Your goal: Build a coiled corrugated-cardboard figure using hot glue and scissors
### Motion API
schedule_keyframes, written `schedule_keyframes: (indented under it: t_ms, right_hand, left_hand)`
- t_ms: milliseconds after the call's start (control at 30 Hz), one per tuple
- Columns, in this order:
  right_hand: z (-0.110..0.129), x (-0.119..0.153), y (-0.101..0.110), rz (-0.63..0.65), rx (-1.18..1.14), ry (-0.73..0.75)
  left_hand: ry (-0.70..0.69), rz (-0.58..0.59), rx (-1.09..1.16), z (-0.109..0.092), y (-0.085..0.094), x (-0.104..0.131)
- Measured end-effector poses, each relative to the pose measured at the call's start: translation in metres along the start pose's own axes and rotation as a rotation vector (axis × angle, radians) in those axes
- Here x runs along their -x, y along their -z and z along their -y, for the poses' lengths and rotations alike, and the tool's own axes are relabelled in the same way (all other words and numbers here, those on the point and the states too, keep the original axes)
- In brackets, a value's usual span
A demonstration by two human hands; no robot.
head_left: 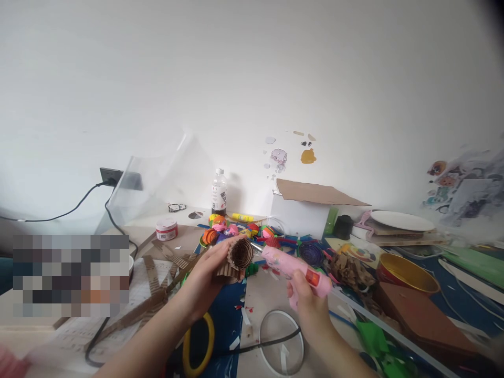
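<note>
My left hand (pixel 214 270) is wrapped round a brown rolled piece of corrugated cardboard (pixel 241 253), with its round, ridged opening facing me. In my right hand (pixel 309 296) is a pink hot glue gun (pixel 293 266). Its metal nozzle points left and sits close to the roll's right rim; whether it touches I cannot tell. A black cord (pixel 271 341) runs below my hands. Behind the roll lie several bright striped paper balls (pixel 219 223), and a dark blue coil (pixel 311 254) is just beyond the glue gun.
Cardboard strips (pixel 151 275) and a yellow scissor handle (pixel 198 344) lie left of centre. A dark drink bottle (pixel 219 194) stands by the wall, near a white box (pixel 301 215). At right are crumpled brown paper (pixel 352 270), a round gold-lined tin (pixel 407 275) and a brown block (pixel 425 320).
</note>
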State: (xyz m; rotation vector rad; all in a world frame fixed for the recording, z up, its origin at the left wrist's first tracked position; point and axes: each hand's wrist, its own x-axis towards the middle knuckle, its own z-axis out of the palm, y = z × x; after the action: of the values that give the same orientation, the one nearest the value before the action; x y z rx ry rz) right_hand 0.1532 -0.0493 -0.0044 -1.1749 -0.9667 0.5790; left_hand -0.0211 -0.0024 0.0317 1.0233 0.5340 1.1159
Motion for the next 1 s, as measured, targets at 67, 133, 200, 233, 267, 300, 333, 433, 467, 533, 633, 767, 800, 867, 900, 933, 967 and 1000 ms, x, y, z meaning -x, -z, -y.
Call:
schedule_keyframes:
  t_ms: [67,133,200,233,267,300,333,433,467,533,633,767,800,867,900,933,967,1000]
  right_hand:
    - [0.001,0.0,-0.001,-0.011,-0.012,0.007]
    - [0.002,0.001,-0.002,-0.028,-0.022,0.017]
    - [0.003,0.001,-0.002,-0.036,-0.015,0.024]
    - [0.003,0.001,-0.002,-0.036,-0.007,0.027]
    - [0.003,0.001,-0.002,-0.034,0.001,0.03]
    - [0.003,0.001,-0.002,-0.033,0.006,0.033]
    - [0.003,0.001,-0.002,-0.034,0.007,0.038]
    - [0.002,0.001,-0.002,-0.038,0.006,0.052]
    - [0.002,0.001,-0.002,-0.031,0.013,0.05]
    - [0.001,0.001,-0.001,-0.015,0.035,0.044]
    - [0.0,0.002,-0.001,-0.001,0.06,0.057]
    - [0.003,0.003,0.001,0.036,0.08,0.136]
    - [0.005,0.003,0.002,0.071,0.092,0.167]
    - [0.008,0.004,0.004,0.153,0.125,0.241]
    - [0.01,0.003,0.005,0.188,0.143,0.277]
    - [0.011,0.003,0.007,0.215,0.16,0.311]
    - [0.012,0.003,0.007,0.23,0.174,0.336]
    - [0.013,0.003,0.008,0.236,0.183,0.353]
  left_hand:
    - [0.0,0.009,-0.002,0.0,0.0,0.0]
    - [0.004,0.013,0.004,0.0,0.0,0.0]
    - [0.017,0.011,0.004,0.0,0.0,0.0]
    - [0.023,0.007,0.001,0.0,0.0,0.0]
    - [0.03,0.003,-0.004,0.0,0.0,0.0]
    - [0.037,0.0,-0.012,0.0,0.0,0.0]
    - [0.04,-0.004,-0.019,0.0,0.0,0.0]
    - [0.034,0.003,-0.033,0.001,0.0,0.0]
    - [0.034,0.01,-0.037,0.001,0.0,-0.001]
    - [0.039,0.028,-0.045,0.002,0.001,-0.002]
    - [0.054,0.04,-0.059,0.002,0.003,-0.003]
    - [0.054,0.043,-0.083,0.002,0.003,-0.003]
    - [0.051,0.044,-0.087,0.002,0.003,-0.003]
    - [0.048,0.048,-0.089,0.002,0.003,-0.003]
    - [0.05,0.048,-0.089,0.002,0.003,-0.003]
    - [0.054,0.045,-0.088,0.001,0.003,-0.003]
    - [0.058,0.043,-0.087,0.001,0.003,-0.003]
    - [0.062,0.042,-0.088,0.001,0.003,-0.003]
